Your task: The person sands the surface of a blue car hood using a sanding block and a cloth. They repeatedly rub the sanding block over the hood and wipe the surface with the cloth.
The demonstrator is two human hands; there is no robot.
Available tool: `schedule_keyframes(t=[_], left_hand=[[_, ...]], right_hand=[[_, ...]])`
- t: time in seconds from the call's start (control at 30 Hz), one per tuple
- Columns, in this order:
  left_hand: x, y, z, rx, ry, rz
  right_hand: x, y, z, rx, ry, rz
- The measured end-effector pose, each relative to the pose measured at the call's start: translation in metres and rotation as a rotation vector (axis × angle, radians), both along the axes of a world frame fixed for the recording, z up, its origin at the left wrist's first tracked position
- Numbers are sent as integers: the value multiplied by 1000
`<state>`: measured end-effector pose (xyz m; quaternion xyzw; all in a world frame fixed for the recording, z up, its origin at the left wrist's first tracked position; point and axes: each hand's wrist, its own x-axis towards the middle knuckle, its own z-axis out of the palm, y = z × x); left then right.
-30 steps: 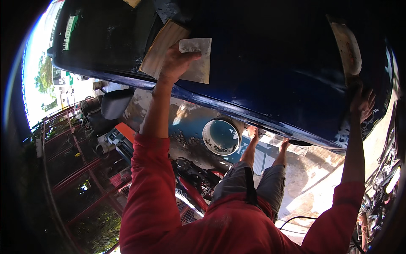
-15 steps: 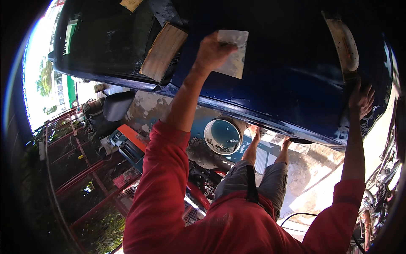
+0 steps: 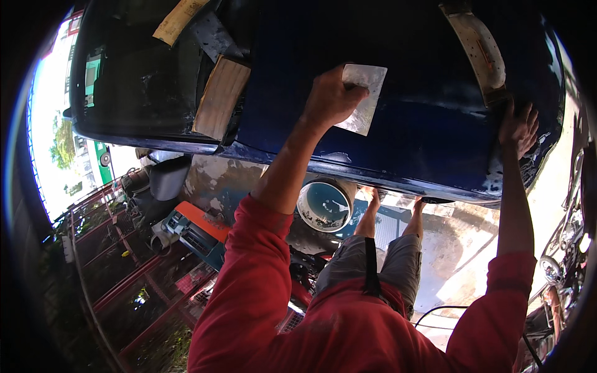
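My left hand [image 3: 336, 99] grips a thin, pale rectangular sheet [image 3: 364, 112] by its left side, fingers closed on it. The sheet is held over the dark blue car panel [image 3: 429, 149]; I cannot tell whether it touches the paint. At the far right, my right hand [image 3: 520, 130] lies on the panel with its fingers stretched out, holding nothing visible. Just beyond its fingertips is a long, narrow sanding board [image 3: 476, 53] with a pale handle.
Left of the sheet, a wooden block [image 3: 222, 96], a grey flat piece [image 3: 214, 36] and a curved tan strip [image 3: 179, 22] lie on the car. A white bucket [image 3: 324, 206] stands below the panel's edge. An orange-and-teal case [image 3: 199, 230] sits by red metal framing [image 3: 118, 273].
My left hand has moved to the right across the panel with the pale sheet. My view has shifted slightly, while the right hand stays near the sanding board.
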<state>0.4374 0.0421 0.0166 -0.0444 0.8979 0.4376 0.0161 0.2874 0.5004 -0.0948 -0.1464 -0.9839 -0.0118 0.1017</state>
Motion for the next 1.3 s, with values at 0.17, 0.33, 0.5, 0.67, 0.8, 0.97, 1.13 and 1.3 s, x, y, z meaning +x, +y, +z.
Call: schedule_keyframes(t=[0.17, 0.33, 0.5, 0.67, 0.8, 0.97, 1.13, 1.3], left_hand=[[54, -26, 9, 378, 20, 454], [172, -58, 22, 807, 87, 1033], [232, -8, -3, 905, 72, 1225], [219, 55, -35, 945, 265, 1279], [198, 95, -46, 825, 385, 1507], [171, 121, -48, 703, 495, 1634], [148, 125, -46, 462, 569, 1520], [129, 117, -42, 459, 456, 1635]], right_hand=[[0, -3, 4, -39, -10, 15], [-2, 5, -7, -24, 18, 13], [-6, 9, -12, -11, 25, 43], [-5, 3, 0, -85, -54, 34], [-5, -1, 6, -99, -71, 23], [-5, 0, -5, -92, 37, 50], [-5, -1, -5, -122, 7, 54], [-3, -5, 3, -197, -87, 49]])
